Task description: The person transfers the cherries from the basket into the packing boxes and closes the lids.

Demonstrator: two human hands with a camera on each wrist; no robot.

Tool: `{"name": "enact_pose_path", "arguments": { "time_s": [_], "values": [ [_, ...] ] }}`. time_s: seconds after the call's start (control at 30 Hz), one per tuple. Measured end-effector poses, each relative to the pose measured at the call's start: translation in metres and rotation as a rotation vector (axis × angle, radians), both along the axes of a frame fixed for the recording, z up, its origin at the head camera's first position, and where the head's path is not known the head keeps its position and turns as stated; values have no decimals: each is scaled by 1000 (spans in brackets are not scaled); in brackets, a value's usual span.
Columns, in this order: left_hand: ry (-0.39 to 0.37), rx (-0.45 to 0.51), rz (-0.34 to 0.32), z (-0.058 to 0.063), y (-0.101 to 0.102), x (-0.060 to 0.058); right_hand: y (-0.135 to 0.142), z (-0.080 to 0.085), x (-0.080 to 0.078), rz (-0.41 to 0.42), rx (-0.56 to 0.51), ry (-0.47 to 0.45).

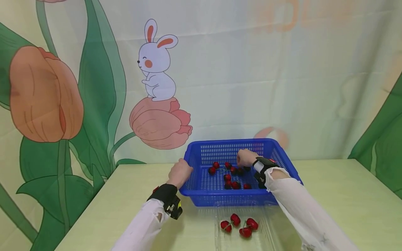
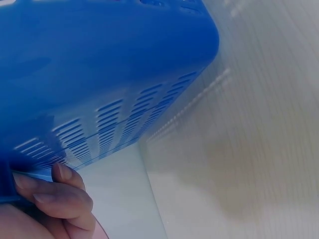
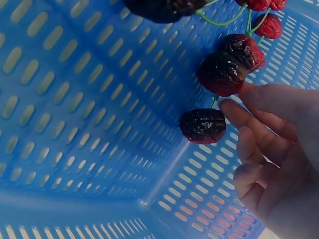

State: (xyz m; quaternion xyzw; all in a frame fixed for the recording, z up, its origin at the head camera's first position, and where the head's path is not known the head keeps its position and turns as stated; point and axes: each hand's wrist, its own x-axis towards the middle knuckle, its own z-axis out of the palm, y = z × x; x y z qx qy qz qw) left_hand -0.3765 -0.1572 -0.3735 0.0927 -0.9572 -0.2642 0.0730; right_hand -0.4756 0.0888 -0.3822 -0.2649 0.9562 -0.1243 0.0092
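Observation:
A blue plastic basket (image 1: pixel 207 192) with slotted walls holds several red and dark cherries (image 1: pixel 235 185) on green stems. My left hand (image 1: pixel 180 173) grips its left rim; in the left wrist view the curled fingers (image 2: pixel 65 196) wrap the edge beside the slotted outer wall. My right hand (image 1: pixel 247 158) reaches down inside, toward the back right. In the right wrist view, its thumb and index fingertip pinch at a short green stem, between a dark cherry (image 3: pixel 203 125) and darker red ones (image 3: pixel 222 74) just above. The other fingers are curled loosely.
In front of the basket stands a clear plastic tray (image 1: pixel 220 242) with several red cherries (image 1: pixel 245 232) in it. Both are on a pale wooden table (image 1: pixel 339 202). Behind hangs a cloth (image 1: pixel 232 87) printed with tulips and a rabbit.

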Motion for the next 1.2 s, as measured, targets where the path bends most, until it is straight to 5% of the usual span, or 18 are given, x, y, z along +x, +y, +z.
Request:
{"name": "enact_pose_path", "arguments": {
  "time_s": [1.2],
  "values": [
    [1,13,8,-3,0,-2,0,-4,4,-69,104,-52]
  ]
}}
